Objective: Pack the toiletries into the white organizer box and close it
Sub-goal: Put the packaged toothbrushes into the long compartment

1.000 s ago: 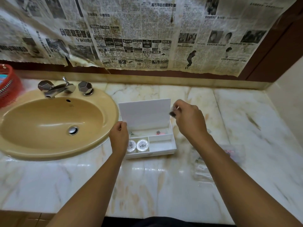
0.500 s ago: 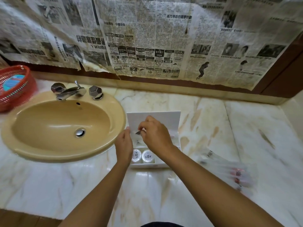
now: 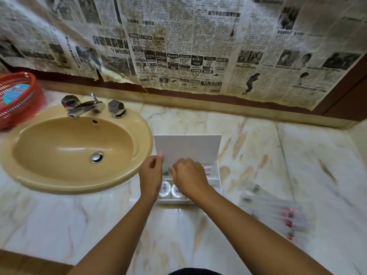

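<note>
Newspaper sheets (image 3: pixel 188 46) covering the wall carry Chinese print, mostly too small or blurred to read. Legible in the classified-ad block: "RM299" and "4000". One large headline on the left sheet shows reversed and is not legible. The round white lids (image 3: pixel 164 188) in the organizer box (image 3: pixel 217 175) bear a dark emblem, unreadable.

White organizer box (image 3: pixel 215 182) open on marble, lid (image 3: pixel 187 148) raised upright at back; two round white containers (image 3: pixel 164 189) in front left compartment; blurred clear-wrapped toiletries (image 3: pixel 278 211) lying well right of box.
</note>
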### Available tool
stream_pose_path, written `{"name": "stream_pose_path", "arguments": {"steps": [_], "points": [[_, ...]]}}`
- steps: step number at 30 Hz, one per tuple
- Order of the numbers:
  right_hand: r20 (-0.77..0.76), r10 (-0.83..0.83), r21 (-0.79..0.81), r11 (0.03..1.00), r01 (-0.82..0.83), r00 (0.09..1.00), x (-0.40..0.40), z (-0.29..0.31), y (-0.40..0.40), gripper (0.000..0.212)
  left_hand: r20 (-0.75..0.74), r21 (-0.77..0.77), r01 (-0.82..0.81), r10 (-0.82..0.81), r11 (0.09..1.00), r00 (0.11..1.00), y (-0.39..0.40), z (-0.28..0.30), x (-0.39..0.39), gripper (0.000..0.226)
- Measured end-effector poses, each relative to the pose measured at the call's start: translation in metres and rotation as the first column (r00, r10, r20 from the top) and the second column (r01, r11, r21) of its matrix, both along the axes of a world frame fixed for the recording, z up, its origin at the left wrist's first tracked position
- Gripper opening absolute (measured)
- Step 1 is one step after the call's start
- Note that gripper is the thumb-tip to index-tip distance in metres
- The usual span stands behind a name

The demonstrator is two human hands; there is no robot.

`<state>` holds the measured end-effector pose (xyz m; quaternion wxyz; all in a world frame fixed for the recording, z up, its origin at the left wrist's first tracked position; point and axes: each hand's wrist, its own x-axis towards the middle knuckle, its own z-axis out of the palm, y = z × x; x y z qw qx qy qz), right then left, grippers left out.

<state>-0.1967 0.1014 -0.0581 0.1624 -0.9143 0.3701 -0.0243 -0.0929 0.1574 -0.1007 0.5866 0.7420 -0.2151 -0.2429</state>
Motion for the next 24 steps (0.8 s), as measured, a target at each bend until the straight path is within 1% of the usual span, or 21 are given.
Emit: {"name": "stream_pose_path", "arguments": {"steps": [2,3,6,8,11,12,14,16,18,20,21,24], "points": [[-0.149,0.005,0.118,0.993,0.013,0.989,-0.003,-0.007,0.003,0.051,0.034,0.018,0.003,-0.004,1.000,0.999,0.000,0.001,-0.001,0.043],[-0.182,-0.003,0.165,0.986,0.033,0.983,-0.005,-0.010,0.004,0.056,0.049,0.024,0.008,-0.009,1.000,0.999,0.000,0.001,-0.002,0.043],[-0.170,-0.018,0.206,0.977,0.054,0.985,-0.006,-0.011,0.003,0.060,0.064,0.029,0.011,-0.013,1.000,0.998,0.001,0.003,-0.002,0.043],[-0.131,-0.040,0.171,0.983,0.063,0.991,-0.008,-0.006,0.001,0.053,0.074,0.028,0.017,-0.019,0.999,0.997,0.001,0.003,-0.002,0.043],[-0.029,-0.102,0.084,0.991,0.104,0.994,-0.018,0.003,-0.007,0.033,0.084,0.037,0.022,-0.025,0.999,0.996,0.001,0.003,-0.002,0.044],[0.005,-0.132,0.065,0.989,0.132,0.991,-0.023,0.007,-0.010,0.030,0.086,0.041,0.021,-0.024,0.999,0.996,0.001,0.003,-0.002,0.044],[0.088,-0.222,0.041,0.975,0.219,0.971,-0.035,0.014,-0.019,0.027,0.091,0.051,0.016,-0.020,0.999,0.996,0.001,0.003,-0.002,0.044],[0.162,-0.328,0.024,0.944,0.329,0.931,-0.052,0.019,-0.028,0.022,0.089,0.056,0.019,-0.024,0.998,0.996,0.002,0.004,-0.004,0.045],[0.174,-0.424,-0.006,0.902,0.432,0.889,-0.071,0.020,-0.038,0.019,0.091,0.058,0.024,-0.029,0.998,0.995,0.003,0.004,-0.004,0.045],[0.122,-0.512,-0.029,0.855,0.518,0.850,-0.090,0.017,-0.047,0.019,0.092,0.064,0.024,-0.030,0.998,0.995,0.003,0.005,-0.004,0.045],[0.070,-0.546,-0.027,0.835,0.549,0.834,-0.100,0.015,-0.051,0.021,0.094,0.065,0.022,-0.028,0.998,0.995,0.003,0.005,-0.004,0.046],[-0.155,-0.589,-0.004,0.803,0.596,0.793,-0.122,0.002,-0.056,0.035,0.099,0.061,0.021,-0.027,0.998,0.995,0.003,0.006,-0.005,0.045]]}}
